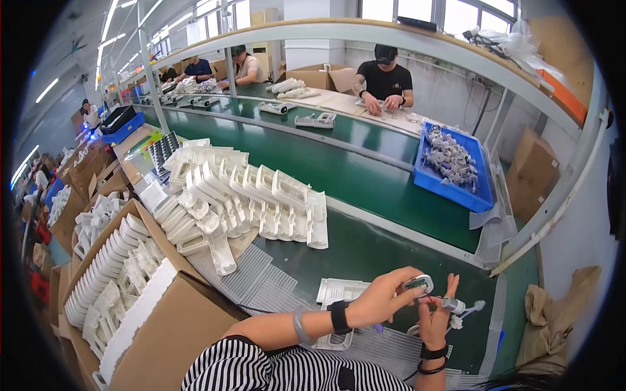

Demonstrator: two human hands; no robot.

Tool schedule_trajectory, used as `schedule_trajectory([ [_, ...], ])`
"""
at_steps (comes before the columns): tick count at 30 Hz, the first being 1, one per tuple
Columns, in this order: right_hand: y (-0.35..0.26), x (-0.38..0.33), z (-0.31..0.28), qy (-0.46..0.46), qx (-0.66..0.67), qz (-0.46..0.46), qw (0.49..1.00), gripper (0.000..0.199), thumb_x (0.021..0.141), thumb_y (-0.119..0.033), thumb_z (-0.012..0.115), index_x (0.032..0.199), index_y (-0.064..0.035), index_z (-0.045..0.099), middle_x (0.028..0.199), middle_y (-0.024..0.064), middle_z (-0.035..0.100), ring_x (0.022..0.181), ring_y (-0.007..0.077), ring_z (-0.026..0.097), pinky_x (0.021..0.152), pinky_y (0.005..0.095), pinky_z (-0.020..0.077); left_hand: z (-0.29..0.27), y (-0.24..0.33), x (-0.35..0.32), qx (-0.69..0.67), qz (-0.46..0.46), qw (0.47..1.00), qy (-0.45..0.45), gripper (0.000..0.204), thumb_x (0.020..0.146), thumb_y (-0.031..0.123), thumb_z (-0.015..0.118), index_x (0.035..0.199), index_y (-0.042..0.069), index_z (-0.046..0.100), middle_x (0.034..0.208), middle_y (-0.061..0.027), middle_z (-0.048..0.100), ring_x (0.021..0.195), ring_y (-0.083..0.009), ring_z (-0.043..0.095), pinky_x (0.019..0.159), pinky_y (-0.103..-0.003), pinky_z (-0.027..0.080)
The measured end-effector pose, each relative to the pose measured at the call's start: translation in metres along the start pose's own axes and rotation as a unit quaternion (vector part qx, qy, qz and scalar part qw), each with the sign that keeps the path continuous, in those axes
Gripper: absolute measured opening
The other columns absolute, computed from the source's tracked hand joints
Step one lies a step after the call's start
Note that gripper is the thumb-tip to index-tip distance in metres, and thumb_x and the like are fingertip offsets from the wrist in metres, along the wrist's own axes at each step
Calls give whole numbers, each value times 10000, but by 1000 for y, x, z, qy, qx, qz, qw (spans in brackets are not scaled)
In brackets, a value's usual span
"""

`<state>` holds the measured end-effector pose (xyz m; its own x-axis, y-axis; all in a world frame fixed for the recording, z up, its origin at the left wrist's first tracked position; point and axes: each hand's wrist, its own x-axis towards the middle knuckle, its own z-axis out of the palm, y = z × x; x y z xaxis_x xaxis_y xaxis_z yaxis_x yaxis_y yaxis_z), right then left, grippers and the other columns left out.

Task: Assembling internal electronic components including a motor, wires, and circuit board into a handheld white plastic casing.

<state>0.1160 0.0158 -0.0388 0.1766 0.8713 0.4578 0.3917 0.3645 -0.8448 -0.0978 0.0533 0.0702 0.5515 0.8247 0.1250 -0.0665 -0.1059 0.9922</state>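
Observation:
My left hand (390,294) pinches a small white oval housing (427,281) with a green circuit board showing in it. Close by on the right, my right hand (435,320) is closed around a small silver-and-white cylinder, which looks like a motor (453,305); one finger points up. Thin red and dark wires (427,299) run between the two parts. Small white plastic pieces (456,322) sit beside the right fingers, partly hidden. Under my left forearm lies a white plastic shell with a perforated patch (339,290), partly covered by the arm.
A pile of white plastic shells (287,208) covers the bench to the left, beside an open cardboard box (176,313) of more shells. Beyond runs a green conveyor (365,189). A blue tray (450,190) holds small parts. A co-worker (385,81) sits opposite; a metal post (561,195) stands right.

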Motion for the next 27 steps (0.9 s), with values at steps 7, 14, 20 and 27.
schedule_trajectory([
  [7, -52, -39, -26, -129, 224, 179, 949, 1268, 769, 14, 808, 1628, -129, -113, 992, 124, 685, 617, 98, 608, 451, 213, 467, -23, -27, -57, -97, -172, 980, -17, 410, 1043, 202, 596, 1385, 20, 462, 1150, -96, 652, 828, -107, 700, 472, -217, 556],
  [14, -53, -10, -13, -264, 214, 307, 889, 465, 852, -42, 773, 1297, -14, 642, 945, 73, 697, 551, 50, 568, 479, 183, 451, -48, -50, -90, -201, -225, 949, 90, 338, 1037, 155, 582, 1345, 47, 494, 1209, -118, 664, 952, -199, 729, 497, -276, 623],
  [20, -23, 32, 24, -292, 189, 375, 860, 316, 967, -118, 675, 1263, -15, 638, 782, 54, 693, 465, 39, 535, 401, 161, 349, -65, -71, -85, -193, -227, 938, 179, 313, 1036, 179, 589, 1310, 49, 509, 1127, -114, 679, 932, -207, 734, 474, -278, 612],
  [27, -7, 34, 33, -294, 228, 432, 821, 388, 980, -234, 705, 1274, 1, 612, 778, 63, 694, 446, 45, 546, 390, 171, 379, -68, -88, -86, -112, -184, 955, 203, 299, 1031, 175, 602, 1285, 37, 522, 1104, -83, 671, 895, -159, 724, 470, -246, 578],
])
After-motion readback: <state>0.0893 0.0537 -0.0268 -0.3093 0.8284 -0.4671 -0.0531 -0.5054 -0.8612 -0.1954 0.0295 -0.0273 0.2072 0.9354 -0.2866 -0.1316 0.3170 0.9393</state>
